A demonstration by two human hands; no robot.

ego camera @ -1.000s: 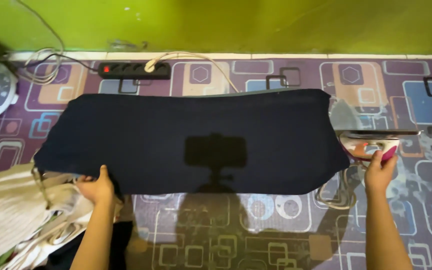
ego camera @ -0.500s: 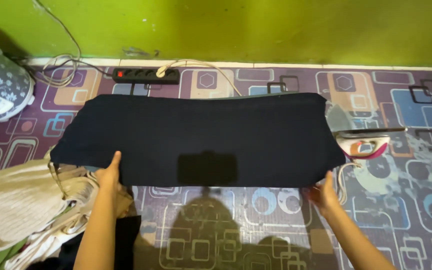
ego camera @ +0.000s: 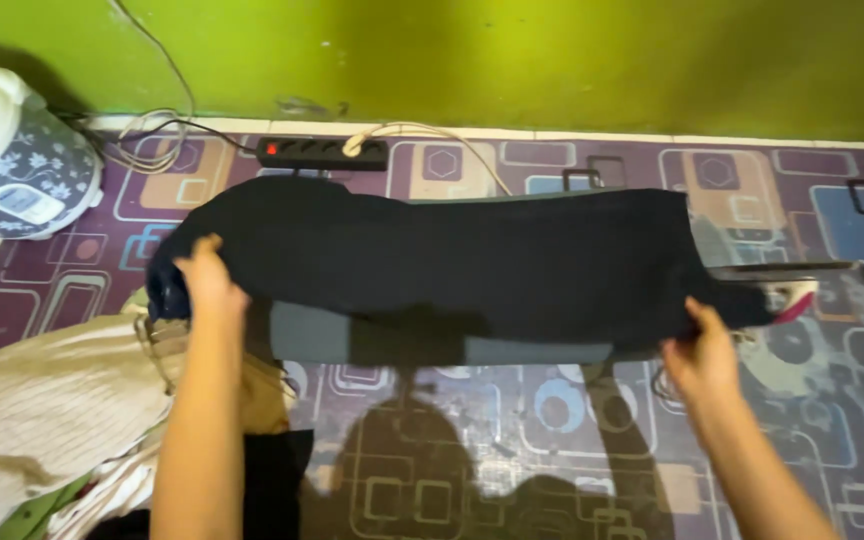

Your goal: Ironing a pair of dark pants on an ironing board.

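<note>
Both hands grip the near edge of a dark navy cloth (ego camera: 472, 260) spread over a low grey-padded ironing board (ego camera: 392, 345) on the patterned purple floor mat (ego camera: 512, 440): the left hand (ego camera: 207, 280) is clenched on its left end, and the right hand (ego camera: 702, 355) pinches its right corner. Just beyond that corner stands a pink and white iron (ego camera: 787, 290). A black power strip (ego camera: 322, 152) lies by the green wall, a rice cooker (ego camera: 12, 155) sits far left, and pale clothes (ego camera: 42, 410) are heaped near the left arm.
</note>
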